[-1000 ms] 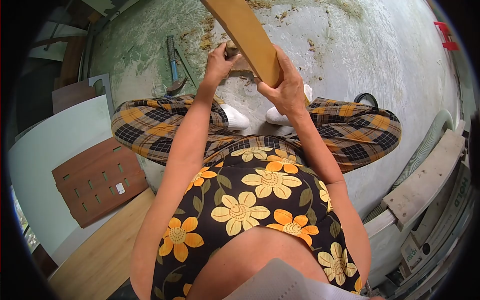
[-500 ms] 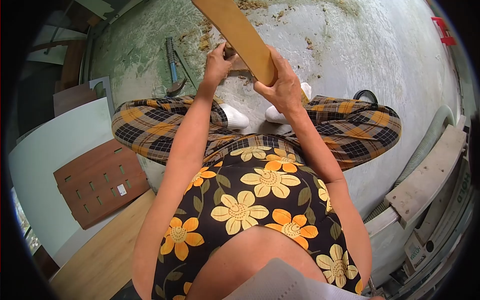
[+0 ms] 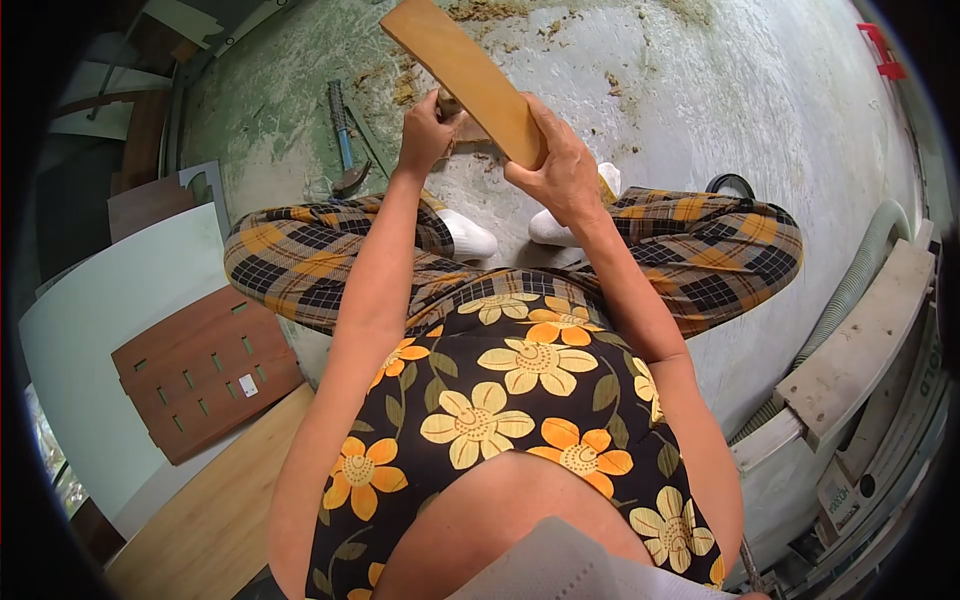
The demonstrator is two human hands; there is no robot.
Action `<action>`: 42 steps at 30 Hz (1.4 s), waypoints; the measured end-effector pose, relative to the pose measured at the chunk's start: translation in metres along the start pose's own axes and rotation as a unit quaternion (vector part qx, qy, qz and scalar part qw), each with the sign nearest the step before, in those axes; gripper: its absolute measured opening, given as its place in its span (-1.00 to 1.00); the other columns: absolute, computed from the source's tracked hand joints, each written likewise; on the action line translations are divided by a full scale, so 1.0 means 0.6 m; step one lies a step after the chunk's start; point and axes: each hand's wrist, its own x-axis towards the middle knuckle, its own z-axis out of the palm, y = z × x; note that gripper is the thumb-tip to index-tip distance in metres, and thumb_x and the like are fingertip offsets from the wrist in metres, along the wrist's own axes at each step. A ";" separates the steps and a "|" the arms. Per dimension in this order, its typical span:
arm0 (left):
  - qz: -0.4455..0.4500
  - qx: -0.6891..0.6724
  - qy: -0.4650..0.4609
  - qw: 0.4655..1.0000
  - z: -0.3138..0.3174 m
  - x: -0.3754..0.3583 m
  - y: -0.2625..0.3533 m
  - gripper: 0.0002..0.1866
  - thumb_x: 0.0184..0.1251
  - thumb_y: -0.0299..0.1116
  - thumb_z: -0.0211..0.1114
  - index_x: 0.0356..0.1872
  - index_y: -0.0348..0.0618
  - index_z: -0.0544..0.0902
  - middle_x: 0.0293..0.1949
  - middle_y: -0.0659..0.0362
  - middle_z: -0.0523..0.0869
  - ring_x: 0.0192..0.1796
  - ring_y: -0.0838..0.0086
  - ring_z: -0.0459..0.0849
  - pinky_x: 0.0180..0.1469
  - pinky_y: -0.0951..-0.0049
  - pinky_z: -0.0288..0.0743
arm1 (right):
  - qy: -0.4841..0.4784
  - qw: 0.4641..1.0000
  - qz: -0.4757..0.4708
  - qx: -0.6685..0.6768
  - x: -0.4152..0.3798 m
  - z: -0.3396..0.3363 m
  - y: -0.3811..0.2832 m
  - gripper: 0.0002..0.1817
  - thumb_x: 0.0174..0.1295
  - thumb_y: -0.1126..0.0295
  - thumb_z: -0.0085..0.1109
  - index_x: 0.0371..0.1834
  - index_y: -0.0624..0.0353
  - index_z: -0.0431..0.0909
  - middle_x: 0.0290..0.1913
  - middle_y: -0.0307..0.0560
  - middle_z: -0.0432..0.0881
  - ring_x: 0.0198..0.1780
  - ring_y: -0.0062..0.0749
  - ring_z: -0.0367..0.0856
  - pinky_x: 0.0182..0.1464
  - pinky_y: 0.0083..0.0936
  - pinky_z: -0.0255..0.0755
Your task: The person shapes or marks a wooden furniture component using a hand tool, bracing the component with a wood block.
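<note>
Evidently we were holding: right hand (image 3: 563, 172) clasped round the board (image 3: 470, 82), left hand (image 3: 426, 135) curled about a stubby piece (image 3: 447, 101) beside it; any next move likely called for steadiness.

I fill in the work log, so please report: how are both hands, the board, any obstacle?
Right hand gripping near end of tan board. Left hand at pale rounded piece, grip partly hidden. Hammer on floor, clear of both hands.

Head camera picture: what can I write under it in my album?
The right hand grips a tan board while a hammer lies on the scuffed floor.
</note>
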 end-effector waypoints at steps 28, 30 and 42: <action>-0.030 -0.042 -0.002 0.999 0.007 0.004 -0.013 -0.73 0.09 -0.49 0.43 -0.16 -0.24 0.64 -0.38 -0.01 0.74 -0.34 0.20 0.75 -0.26 0.27 0.57 | -0.010 1.000 -0.003 0.016 -0.001 0.003 -0.002 -0.11 -0.17 0.24 0.37 0.40 -0.22 0.30 -0.18 0.12 0.60 -0.19 0.05 0.66 -0.13 -0.16 0.59; -0.055 0.010 -0.010 0.998 0.010 0.005 -0.013 -0.73 0.11 -0.47 0.43 -0.14 -0.24 0.65 -0.35 -0.03 0.75 -0.31 0.18 0.75 -0.23 0.27 0.58 | 0.010 0.999 -0.029 0.029 -0.002 -0.003 -0.013 -0.10 -0.17 0.26 0.37 0.41 -0.23 0.29 -0.19 0.11 0.59 -0.21 0.04 0.66 -0.14 -0.16 0.59; 0.013 0.126 -0.088 0.988 0.028 0.018 -0.046 -0.73 0.19 -0.45 0.33 -0.07 -0.21 0.67 -0.23 -0.06 0.77 -0.16 0.19 0.78 -0.12 0.25 0.61 | -0.028 0.999 0.017 -0.041 -0.010 0.015 0.004 -0.10 -0.13 0.29 0.37 0.42 -0.27 0.26 -0.15 0.11 0.58 -0.18 0.06 0.66 -0.12 -0.14 0.59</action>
